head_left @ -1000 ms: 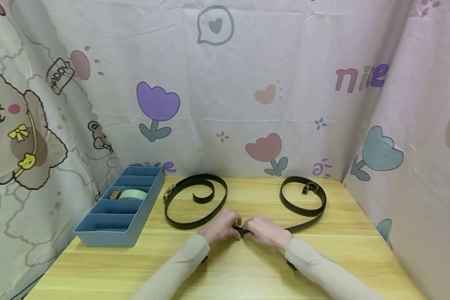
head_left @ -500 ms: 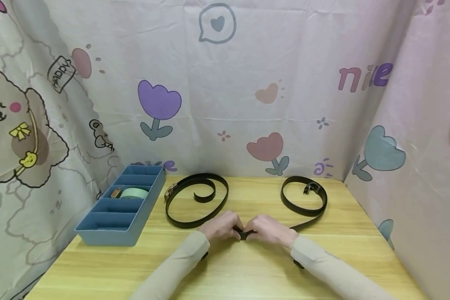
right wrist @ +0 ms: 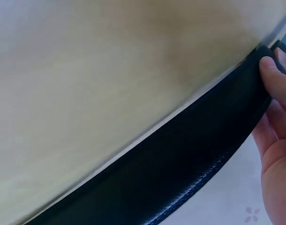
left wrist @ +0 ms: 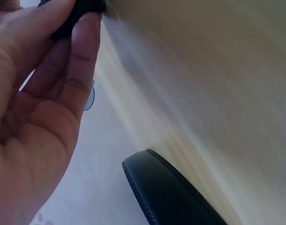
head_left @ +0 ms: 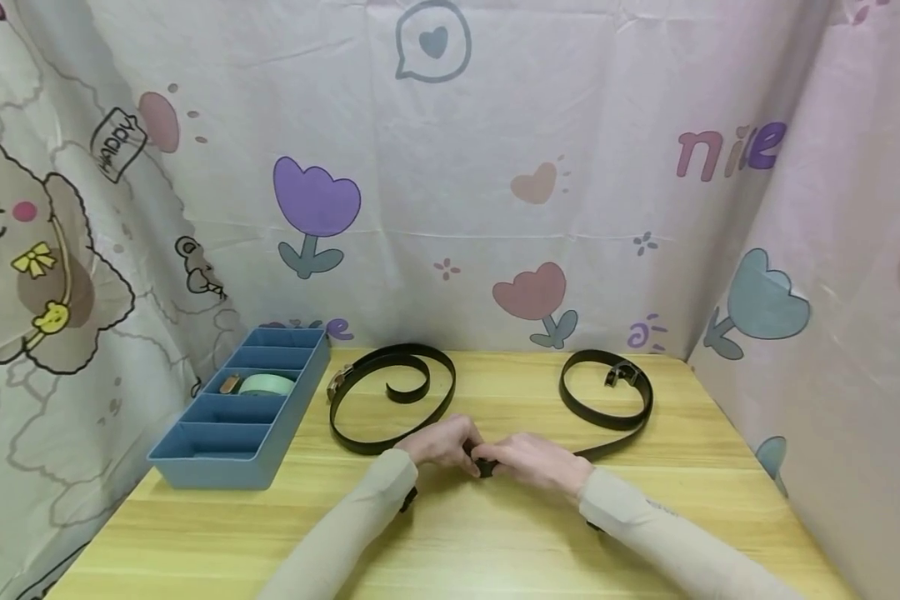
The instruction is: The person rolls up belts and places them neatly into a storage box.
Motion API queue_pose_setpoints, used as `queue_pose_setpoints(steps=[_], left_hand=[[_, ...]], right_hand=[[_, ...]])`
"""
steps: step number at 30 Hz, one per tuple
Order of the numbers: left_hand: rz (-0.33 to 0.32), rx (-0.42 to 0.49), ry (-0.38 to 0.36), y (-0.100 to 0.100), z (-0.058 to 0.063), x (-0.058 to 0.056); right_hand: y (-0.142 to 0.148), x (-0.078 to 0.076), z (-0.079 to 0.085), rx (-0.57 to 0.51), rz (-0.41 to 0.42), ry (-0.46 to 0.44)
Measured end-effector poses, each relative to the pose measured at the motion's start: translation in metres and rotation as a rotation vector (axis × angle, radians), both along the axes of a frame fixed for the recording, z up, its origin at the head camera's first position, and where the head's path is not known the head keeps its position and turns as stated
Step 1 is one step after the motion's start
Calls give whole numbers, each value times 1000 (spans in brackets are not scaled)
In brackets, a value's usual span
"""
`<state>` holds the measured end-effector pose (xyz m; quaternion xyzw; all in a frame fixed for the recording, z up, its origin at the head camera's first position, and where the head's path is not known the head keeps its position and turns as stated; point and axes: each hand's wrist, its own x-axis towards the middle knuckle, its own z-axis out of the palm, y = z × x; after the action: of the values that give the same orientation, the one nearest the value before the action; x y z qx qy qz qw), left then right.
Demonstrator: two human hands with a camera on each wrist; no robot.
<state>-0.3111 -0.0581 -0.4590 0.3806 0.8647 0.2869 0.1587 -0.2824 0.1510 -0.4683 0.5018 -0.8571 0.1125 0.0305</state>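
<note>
Both hands meet at the front middle of the wooden table, working on the free end of a black belt. My left hand (head_left: 444, 442) pinches the dark belt end (left wrist: 72, 21) between thumb and fingers. My right hand (head_left: 536, 460) grips the same belt (right wrist: 180, 145) with its thumb laid on the strap. In the head view only a short dark bit of it shows between the fingertips. From the right hand the strap runs back to a loop (head_left: 570, 400) with a metal buckle (head_left: 622, 373). How the end is folded is hidden by the fingers.
A second black belt (head_left: 450, 400) lies loosely coiled behind the left hand, its metal buckle (head_left: 339, 379) at the left. Further left stands a blue divided tray (head_left: 288, 433) holding a roll of pale green tape (head_left: 267, 384) and a small brown item (head_left: 230, 384). A printed curtain (head_left: 435, 167) hangs behind.
The fingertips have come together over the belt end, where a short bent piece of strap showed between them half a second ago. The coiled belt and tray have stayed put.
</note>
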Motion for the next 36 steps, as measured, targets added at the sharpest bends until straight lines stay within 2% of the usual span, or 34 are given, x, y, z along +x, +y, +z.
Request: queue_pose_setpoints(steps=[3,6,8,10,17,21,25,32,34,36], left_hand=[[26,17,-22,-1,-1,-1],[101,19,40,-1,0,0],[160,17,45,-1,0,2],[188,1,52,-1,0,5],[121,-26,28,1,-2,7],[60,-31,-3,-3,-2,3],[10,-78,29,-4,0,1],[-3,-58,-56,-3,0,-2],[1,-56,-48,-2,-1,-2],[8,-63,-9,-1,-2,-3]], right_hand=[[-1,-2,1,15,-13,-38],[-1,-4,2,2,-24,-55],[-2,-4,2,-12,-24,-51],[-2,-5,1,-18,-18,-46],[1,-3,2,-18,48,-71],[2,-3,6,33,15,-62],[3,-9,5,69,12,-21],[2,-12,6,63,98,50],[0,-14,6,65,111,58],[-2,-16,5,65,118,84]])
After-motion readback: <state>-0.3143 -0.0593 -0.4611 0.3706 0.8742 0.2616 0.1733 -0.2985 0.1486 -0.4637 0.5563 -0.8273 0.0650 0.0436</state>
